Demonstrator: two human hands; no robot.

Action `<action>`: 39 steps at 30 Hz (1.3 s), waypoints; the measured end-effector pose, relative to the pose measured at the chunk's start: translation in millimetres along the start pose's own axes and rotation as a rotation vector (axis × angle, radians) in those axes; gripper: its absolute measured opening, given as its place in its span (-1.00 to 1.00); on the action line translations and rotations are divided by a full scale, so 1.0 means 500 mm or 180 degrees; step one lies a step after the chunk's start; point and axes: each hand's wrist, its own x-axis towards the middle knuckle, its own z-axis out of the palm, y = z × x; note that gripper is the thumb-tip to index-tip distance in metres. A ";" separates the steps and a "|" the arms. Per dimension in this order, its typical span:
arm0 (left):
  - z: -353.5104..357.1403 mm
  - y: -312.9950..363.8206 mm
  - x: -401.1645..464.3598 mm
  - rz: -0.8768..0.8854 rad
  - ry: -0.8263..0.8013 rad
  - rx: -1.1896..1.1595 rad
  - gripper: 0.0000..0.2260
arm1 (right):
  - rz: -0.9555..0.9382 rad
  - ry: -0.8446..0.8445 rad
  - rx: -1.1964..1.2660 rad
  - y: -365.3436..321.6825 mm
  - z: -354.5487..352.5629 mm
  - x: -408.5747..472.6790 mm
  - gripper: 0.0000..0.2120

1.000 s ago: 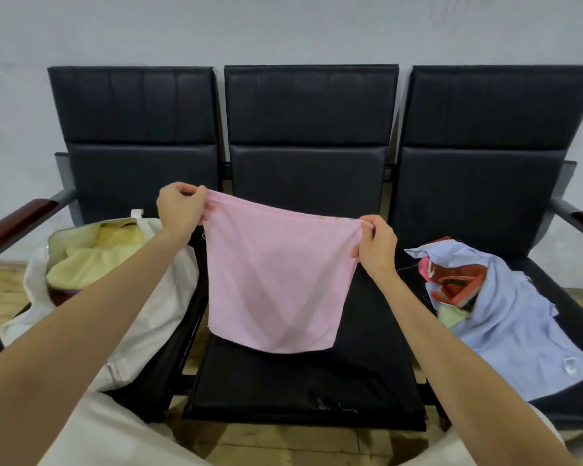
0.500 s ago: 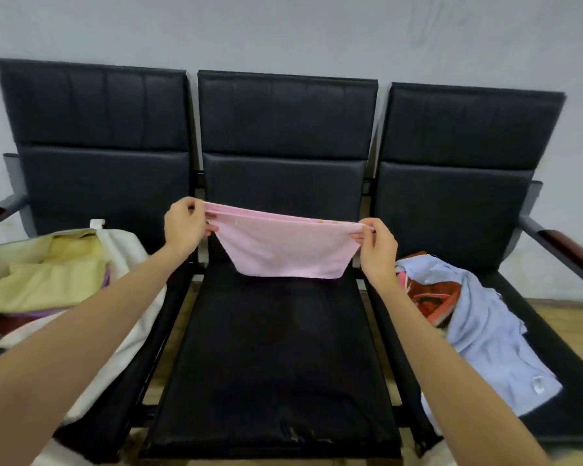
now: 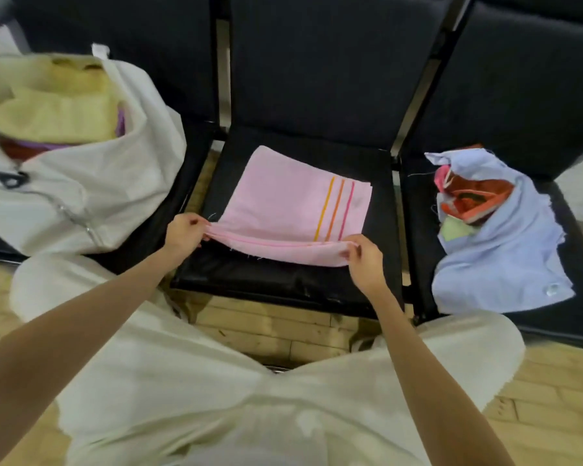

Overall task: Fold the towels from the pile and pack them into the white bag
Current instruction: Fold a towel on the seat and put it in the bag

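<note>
Bare black seat (image 3: 276,280) lay free before my hands; slumped white fabric bag (image 3: 81,193) blocked left, crumpled blue towel pile (image 3: 505,257) blocked right.

I count three black seats (image 3: 303,79), one white bag (image 3: 91,183), one pink towel (image 3: 283,200), two hands (image 3: 182,230).

Row of three black seats (image 3: 303,274) on a wooden floor (image 3: 276,327). Middle seat: pink towel (image 3: 283,203) lies flat, just beyond both hands. Seat beyond the left hand (image 3: 182,233): white bag (image 3: 81,196), yellow towels (image 3: 54,119) inside. Seat off the right hand (image 3: 364,260): towel pile (image 3: 498,237), blue on top, orange showing.
</note>
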 end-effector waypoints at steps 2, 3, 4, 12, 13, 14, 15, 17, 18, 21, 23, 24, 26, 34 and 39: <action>-0.014 -0.025 -0.009 0.0042 -0.0027 0.0347 -0.81 | 0.0062 -0.0150 -0.0052 0.007 0.009 -0.027 -0.79; -0.021 -0.031 -0.013 0.0114 -0.0069 0.0510 -0.83 | 0.0100 -0.0208 -0.0033 0.008 0.009 -0.037 -0.80; -0.027 -0.033 -0.018 0.0216 -0.0126 0.0680 -0.84 | 0.0120 -0.0246 0.0017 0.009 0.009 -0.046 -0.82; -0.029 -0.028 -0.041 0.0473 -0.0487 0.2147 -0.87 | 0.0270 -0.0447 0.0284 0.016 0.007 -0.075 -0.85; -0.023 -0.023 -0.046 0.0409 -0.0484 0.2353 -0.85 | 0.0288 -0.0517 0.0279 0.015 0.007 -0.078 -0.85; -0.017 -0.019 -0.053 0.0307 -0.0479 0.2585 -0.81 | 0.0276 -0.0600 0.0263 0.015 0.007 -0.081 -0.85; -0.009 -0.014 -0.061 0.0215 -0.0452 0.2819 -0.77 | 0.0239 -0.0680 0.0240 0.016 0.007 -0.084 -0.85; 0.008 -0.009 -0.076 0.0353 -0.0271 0.3134 -0.75 | 0.0144 -0.0777 0.0225 0.019 0.005 -0.089 -0.86; 0.019 -0.009 -0.083 0.0636 -0.0191 0.3099 -0.77 | 0.0104 -0.0794 0.0215 0.020 0.004 -0.091 -0.86; 0.067 -0.009 -0.105 0.1739 -0.0690 0.2241 -0.81 | -0.0149 -0.0682 0.0094 0.021 -0.002 -0.097 -0.87; 0.110 -0.001 -0.128 0.2219 -0.1395 0.1766 -0.75 | -0.0366 -0.0572 0.0056 0.023 -0.006 -0.101 -0.88; 0.135 0.003 -0.139 0.2428 -0.1612 0.1630 -0.71 | -0.0441 -0.0533 0.0075 0.026 -0.008 -0.102 -0.88; 0.185 0.015 -0.156 0.2724 -0.1765 0.1401 -0.66 | -0.0533 -0.0500 0.0133 0.031 -0.012 -0.102 -0.87; 0.306 0.089 -0.191 0.2699 -0.1757 0.0790 -0.82 | -0.0296 -0.0684 0.0609 0.033 -0.030 -0.100 -0.75; 0.316 0.104 -0.192 0.2472 -0.1657 0.0564 -0.82 | 0.0531 0.0001 0.0590 0.063 -0.030 -0.048 -0.76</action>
